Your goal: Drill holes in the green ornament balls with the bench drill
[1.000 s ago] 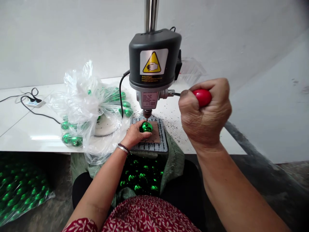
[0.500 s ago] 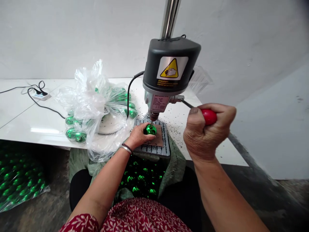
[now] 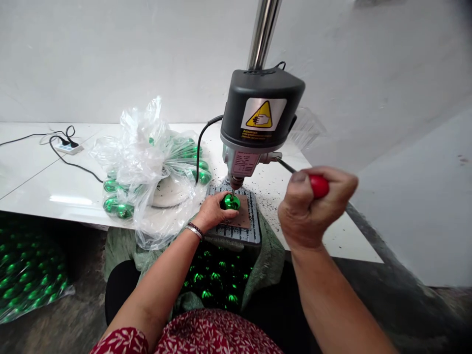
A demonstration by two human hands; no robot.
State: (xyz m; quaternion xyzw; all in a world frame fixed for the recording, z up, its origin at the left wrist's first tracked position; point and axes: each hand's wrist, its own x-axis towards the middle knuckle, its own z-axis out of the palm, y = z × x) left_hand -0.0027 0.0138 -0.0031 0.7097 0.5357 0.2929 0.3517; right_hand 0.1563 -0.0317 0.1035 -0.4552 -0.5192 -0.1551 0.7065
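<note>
My left hand (image 3: 216, 211) grips a shiny green ball (image 3: 232, 202) between thumb and fingers. The ball rests on a brown board (image 3: 239, 219) lying on the grey base plate (image 3: 252, 231) of a small drill press (image 3: 263, 113). Straight above it is the drill chuck (image 3: 236, 182), its bit at the ball's top; whether the tip has gone in I cannot tell. My right hand (image 3: 313, 209) is wrapped round the red knob (image 3: 319, 186) of the press's feed lever (image 3: 285, 165).
Left of the press, a clear plastic bag (image 3: 143, 147) with several green balls lies on the white table (image 3: 70, 182). A power strip (image 3: 70, 146) is behind it. More green balls fill a sack (image 3: 271, 255) below the plate and a bag (image 3: 33, 275) at lower left. Dark shavings speckle the tabletop.
The view has tilted slightly, so the press and table sit a little lower. Both hands keep their grips, and the right hand with the lever knob has shifted slightly.
</note>
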